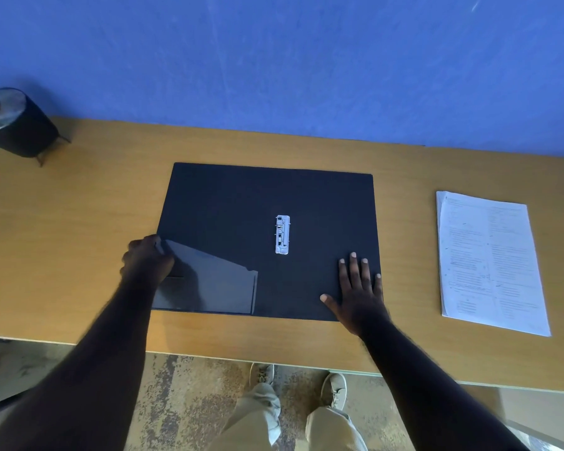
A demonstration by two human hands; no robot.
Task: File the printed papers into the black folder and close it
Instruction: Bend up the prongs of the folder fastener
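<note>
Head view, looking down over a wooden desk (pixel 78 222) set against a blue wall (pixel 274 60). We log the black folder (pixel 241 203) lying open and flat at the middle of the desk, both covers spread, inner faces up. We see 1 silver metal clip mechanism (pixel 282 235) fixed near the spine, its long axis running away from us.

Left hand (pixel 147 258): at the folder's left edge, fingers curled and pinching the top corner of the inner pocket flap (pixel 215 284), a dark grey slanted panel on the lower part of the left cover. We cannot tell how firmly it is gripped; the fingertips are partly hidden by the knuckles.

Right hand (pixel 358 288): flat, fingers spread, palm down on the lower right corner of the right cover. It grasps nothing; it simply presses on the folder.

Printed papers (pixel 488 265): 1 white stack, printed side up with 2 columns of small text that we cannot read, lying on the desk to the right of the folder, well apart from it and from both hands. The stack sits slightly askew to the desk edge.

Far left, at the back of the desk, we note a dark round container (pixel 23 128) on thin legs, its contents too blurred to identify.

Below the desk's near edge we see the person's 2 light shoes (pixel 334 390) and beige trouser legs over a mottled floor (pixel 183 402).
</note>
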